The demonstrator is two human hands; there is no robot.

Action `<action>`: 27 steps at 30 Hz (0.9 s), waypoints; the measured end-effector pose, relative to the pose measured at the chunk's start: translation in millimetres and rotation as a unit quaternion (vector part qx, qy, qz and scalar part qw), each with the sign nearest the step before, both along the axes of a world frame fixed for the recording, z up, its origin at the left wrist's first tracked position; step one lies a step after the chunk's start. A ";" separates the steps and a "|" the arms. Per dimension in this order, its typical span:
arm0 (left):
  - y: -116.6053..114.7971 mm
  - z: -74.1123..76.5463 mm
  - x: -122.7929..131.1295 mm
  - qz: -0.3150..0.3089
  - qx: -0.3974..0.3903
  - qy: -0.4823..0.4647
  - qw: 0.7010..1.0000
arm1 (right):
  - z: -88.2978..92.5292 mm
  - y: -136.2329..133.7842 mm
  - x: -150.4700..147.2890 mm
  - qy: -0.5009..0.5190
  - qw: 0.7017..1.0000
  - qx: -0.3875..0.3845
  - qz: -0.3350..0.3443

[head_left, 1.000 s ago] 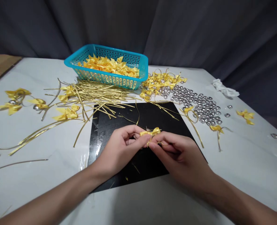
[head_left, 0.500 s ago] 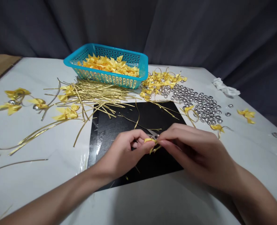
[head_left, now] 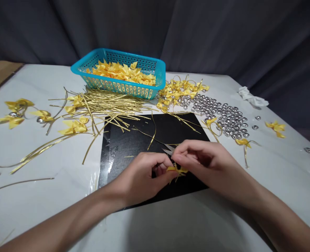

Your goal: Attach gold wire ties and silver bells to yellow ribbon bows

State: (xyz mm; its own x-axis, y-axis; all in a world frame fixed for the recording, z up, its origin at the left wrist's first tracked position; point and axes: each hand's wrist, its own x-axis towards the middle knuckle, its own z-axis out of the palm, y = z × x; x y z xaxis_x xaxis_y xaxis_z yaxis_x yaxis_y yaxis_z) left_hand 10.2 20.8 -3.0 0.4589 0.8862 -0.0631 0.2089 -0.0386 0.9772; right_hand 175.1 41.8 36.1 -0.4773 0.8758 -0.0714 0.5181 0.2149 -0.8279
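Note:
My left hand [head_left: 149,176] pinches a small yellow ribbon flower [head_left: 181,170] between thumb and forefinger, low over the black mat [head_left: 133,140]. Thin ends stick out below the flower. My right hand [head_left: 209,162] is closed just above it, thumb and forefinger together on what looks like a thin gold wire [head_left: 175,164] rising from the flower. Pointed scissor blades [head_left: 168,149] show beside the right fingertips, slightly open. Their handles are hidden by that hand, so I cannot tell whether they lie on the mat or are held.
A blue basket [head_left: 118,81] of yellow ribbon pieces stands at the back. Before it lies a heap of gold wire strips [head_left: 110,105]. Right of it are finished-looking yellow flowers [head_left: 181,87] and many silver bells [head_left: 225,119]. More flowers [head_left: 73,126] lie left, white cloth [head_left: 253,98] far right.
Both hands have shifted slightly toward me with the flower, and the right fingers have moved from its side to above it. The scissor blades show more fully.

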 end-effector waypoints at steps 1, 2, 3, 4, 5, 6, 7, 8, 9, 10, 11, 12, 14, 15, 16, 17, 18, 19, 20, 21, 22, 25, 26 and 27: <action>0.0 -0.1 -0.2 0.003 -0.014 -0.005 1.000 | 0.7 1.2 -1.1 0.011 0.999 -0.040 -0.021; 0.3 -0.1 -0.5 0.008 -0.037 -0.015 0.999 | 1.4 2.0 -1.9 0.020 0.997 -0.065 -0.040; 0.9 0.0 -1.0 0.015 -0.064 -0.030 0.997 | 2.3 2.2 -2.4 0.026 0.995 -0.071 -0.059; 1.8 0.3 -1.5 0.023 -0.091 -0.048 0.994 | 3.1 1.8 -2.5 0.027 0.995 -0.061 -0.075; 3.0 0.8 -2.1 0.033 -0.114 -0.068 0.991 | 3.9 0.8 -2.2 0.025 0.995 -0.035 -0.086; 4.4 1.4 -2.8 0.044 -0.131 -0.089 0.986 | 4.6 -0.7 -1.5 0.021 0.996 0.002 -0.089; 5.9 2.2 -3.4 0.055 -0.142 -0.108 0.982 | 5.2 -2.5 -0.5 0.017 0.995 0.049 -0.080; 7.4 2.9 -4.1 0.066 -0.150 -0.125 0.979 | 5.6 -4.4 0.9 0.011 0.993 0.103 -0.058; 8.7 3.5 -4.7 0.075 -0.156 -0.138 0.975 | 5.6 -6.1 2.4 0.001 0.987 0.156 -0.027; 9.9 4.0 -5.4 0.083 -0.162 -0.150 0.972 | 5.4 -7.5 4.1 -0.012 0.979 0.203 0.010; 10.8 4.1 -6.0 0.088 -0.166 -0.161 0.969 | 4.8 -8.4 5.9 -0.029 0.969 0.242 0.045; 11.4 3.9 -6.7 0.091 -0.169 -0.170 0.967 | 4.0 -8.9 7.8 -0.050 0.958 0.271 0.077; 11.9 2.6 -8.2 0.094 -0.173 -0.185 0.963 | 2.0 -8.7 11.2 -0.096 0.939 0.307 0.125; 11.9 1.7 -8.9 0.093 -0.175 -0.192 0.961 | 1.1 -8.3 12.7 -0.115 0.930 0.321 0.139; 11.9 0.7 -9.6 0.089 -0.176 -0.200 0.960 | 0.4 -7.8 13.8 -0.132 0.922 0.333 0.147; 11.9 -0.3 -10.2 0.085 -0.178 -0.206 0.958 | 0.1 -7.3 14.6 -0.146 0.916 0.342 0.151; 11.8 -1.1 -10.7 0.080 -0.180 -0.213 0.957 | 0.0 -6.9 15.0 -0.155 0.912 0.347 0.154; 11.9 -1.8 -11.1 0.076 -0.182 -0.218 0.956 | 0.1 -6.7 15.1 -0.160 0.910 0.351 0.154; 12.0 -2.2 -11.3 0.073 -0.183 -0.223 0.955 | 0.3 -6.7 14.8 -0.159 0.909 0.352 0.154; 12.1 -2.4 -11.4 0.072 -0.185 -0.227 0.954 | 0.4 -6.8 14.2 -0.154 0.909 0.353 0.157; 12.3 -2.4 -11.5 0.071 -0.186 -0.230 0.953 | 0.4 -7.0 13.5 -0.148 0.909 0.355 0.159; 12.5 -1.8 -11.4 0.073 -0.188 -0.236 0.950 | -1.6 -8.8 11.2 -0.133 0.910 0.363 0.148; 12.5 -1.4 -11.4 0.075 -0.189 -0.238 0.950 | -2.8 -9.8 10.3 -0.129 0.913 0.360 0.138; 12.3 -0.9 -11.3 0.077 -0.189 -0.238 0.950 | -4.1 -10.9 9.4 -0.123 0.918 0.355 0.124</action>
